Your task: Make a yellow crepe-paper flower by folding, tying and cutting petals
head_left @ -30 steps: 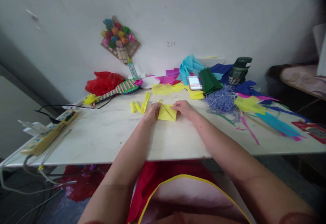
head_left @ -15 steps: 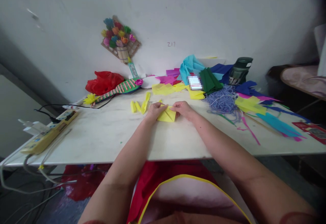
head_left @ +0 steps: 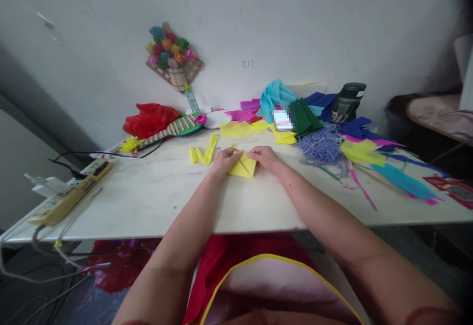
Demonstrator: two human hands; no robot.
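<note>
A folded piece of yellow crepe paper (head_left: 243,166) is held between my two hands, just above or on the white table. My left hand (head_left: 225,161) pinches its upper left part with the thumb on top. On the other side, my right hand (head_left: 265,157) grips the upper right edge between thumb and fingers. Creases run across the paper's face. Some fingertips are hidden behind it. To the left of my hands lie several small yellow paper strips (head_left: 209,151), some folded or rolled.
Sheets of coloured paper (head_left: 236,128), a tangle of purple yarn (head_left: 321,145) and a dark green bottle (head_left: 349,102) line the back and right of the table (head_left: 140,207). A power strip (head_left: 72,192) with cables sits at left. A decorated green lute-shaped craft (head_left: 173,132) lies near a red bag (head_left: 151,119).
Almost nothing differs. Both hands keep their grip on the yellow paper in the same place, and the view has shifted very slightly.
</note>
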